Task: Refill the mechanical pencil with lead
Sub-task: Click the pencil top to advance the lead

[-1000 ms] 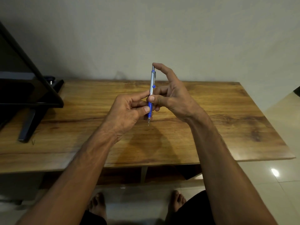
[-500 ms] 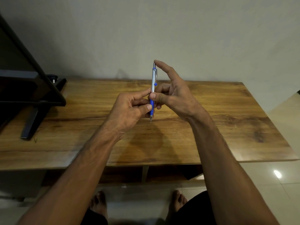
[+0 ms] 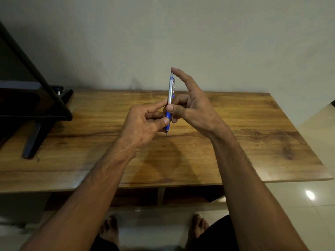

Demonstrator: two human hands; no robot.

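Both your hands are on one pencil (image 3: 170, 98), held nearly upright above the middle of the wooden table (image 3: 253, 124), tip pointing down and not touching the wood. Your left hand (image 3: 145, 122) pinches the blue grip section low on the barrel, thumb in front, index finger laid against the silver part just above. Your right hand (image 3: 190, 107) grips the same stretch from the other side with thumb and curled fingers, and its index finger (image 3: 181, 77) reaches up so the tip sits on the top end of the pencil, right on the button. Silver upper barrel with a metal clip facing your right hand, blue band under the cap. Lead itself too small to tell. Dark monitor (image 3: 27, 98) on a black stand sits at the table's far left, well apart from your hands. Your bare feet (image 3: 199, 227) show on the tiled floor (image 3: 299, 205) below the table's near edge.
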